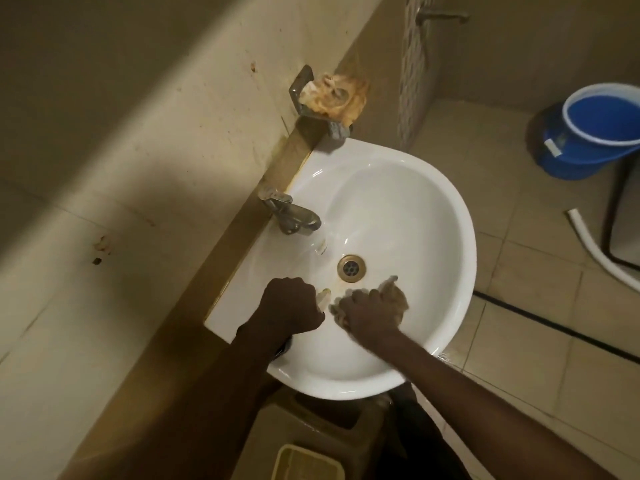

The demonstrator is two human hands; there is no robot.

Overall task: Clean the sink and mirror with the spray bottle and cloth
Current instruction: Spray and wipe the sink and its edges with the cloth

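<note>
Fingers of the left hand (290, 304) curl tight round a small pale object, its tip poking right toward the drain (352, 268). Over to the right hand (367, 315): it grips a bunched brownish cloth (394, 294) inside the white sink (450, 216), the cloth's long axis running up-right toward the basin's middle.

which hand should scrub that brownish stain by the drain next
Right. The right hand grips the cloth inside the sink, beside the stain; the left hand has no cloth.
</note>
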